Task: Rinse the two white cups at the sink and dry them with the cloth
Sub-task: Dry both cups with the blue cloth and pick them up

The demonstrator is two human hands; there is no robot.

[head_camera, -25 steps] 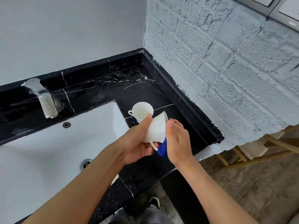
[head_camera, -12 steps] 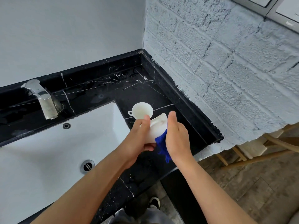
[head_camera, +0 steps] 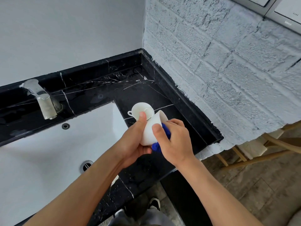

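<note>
My left hand (head_camera: 133, 141) grips a white cup (head_camera: 151, 129) held tilted above the black counter, its mouth turned up and to the right. A blue cloth (head_camera: 164, 136) is bunched against the cup's right side, and my right hand (head_camera: 175, 141) holds it there, thumb lying on the cup wall. Most of the cloth is hidden under that hand. The second white cup (head_camera: 140, 108) stands upright on the counter just behind, its handle pointing left.
The white sink (head_camera: 48, 152) lies to the left with its drain (head_camera: 87, 165) and a metal tap (head_camera: 42, 100) at the back. The black marble counter (head_camera: 162, 98) ends at a brick wall on the right. Wooden chair legs (head_camera: 254, 154) stand on the floor lower right.
My right hand has slid the blue cloth round the cup's side, and its thumb now lies on the wall. My left hand has turned the cup a little. The other cup has stayed put.
</note>
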